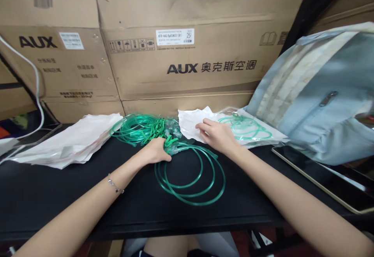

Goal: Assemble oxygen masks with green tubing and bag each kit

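A coil of green tubing (189, 175) lies on the black table (43, 194) in front of me. My left hand (156, 151) is closed on the end of that coil, where clear mask parts meet the tube. Behind it sits a heap of more green tubing and masks (140, 128). My right hand (217, 134) rests with its fingers curled on a pile of clear and white plastic bags (193, 122). One bag (248, 130) just right of that hand holds a packed green tube coil.
A stack of flat plastic bags (67, 142) lies at the left. Large cardboard boxes (187, 54) wall the back. A pale blue backpack (324, 93) leans at the right, beside a dark tablet (324, 179). A white cable (36, 93) hangs at the far left.
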`<state>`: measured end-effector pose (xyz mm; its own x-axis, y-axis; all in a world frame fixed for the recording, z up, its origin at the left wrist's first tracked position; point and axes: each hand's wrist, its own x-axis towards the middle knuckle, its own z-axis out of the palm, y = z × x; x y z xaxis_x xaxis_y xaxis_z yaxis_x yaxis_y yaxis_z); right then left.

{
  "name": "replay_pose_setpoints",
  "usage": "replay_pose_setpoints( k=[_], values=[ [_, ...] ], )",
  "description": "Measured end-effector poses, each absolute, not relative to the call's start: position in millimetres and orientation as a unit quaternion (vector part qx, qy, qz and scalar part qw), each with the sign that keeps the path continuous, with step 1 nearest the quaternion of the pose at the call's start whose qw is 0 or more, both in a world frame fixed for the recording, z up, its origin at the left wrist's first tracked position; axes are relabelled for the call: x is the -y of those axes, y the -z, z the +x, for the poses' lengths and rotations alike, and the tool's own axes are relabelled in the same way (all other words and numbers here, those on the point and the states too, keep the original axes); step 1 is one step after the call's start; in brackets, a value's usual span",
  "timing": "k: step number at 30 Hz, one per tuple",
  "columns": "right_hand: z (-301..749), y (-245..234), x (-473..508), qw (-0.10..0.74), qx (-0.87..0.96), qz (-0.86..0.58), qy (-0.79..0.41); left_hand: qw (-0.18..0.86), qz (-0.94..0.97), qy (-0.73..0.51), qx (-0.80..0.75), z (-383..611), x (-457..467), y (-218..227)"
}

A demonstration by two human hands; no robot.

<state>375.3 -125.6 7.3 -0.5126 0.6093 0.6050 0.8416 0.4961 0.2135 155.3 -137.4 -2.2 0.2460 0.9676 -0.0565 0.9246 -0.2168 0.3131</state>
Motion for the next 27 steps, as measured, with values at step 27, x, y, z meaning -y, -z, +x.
replay_pose_setpoints(
  k=[27],
  values=[
    [376.3, -4.8, 116.4, 0.320, 0.834, -0.443, 0.078, 0.041, 0.875, -0.235, -0.421, 152.0, 154.6, -10.3]
  ],
)
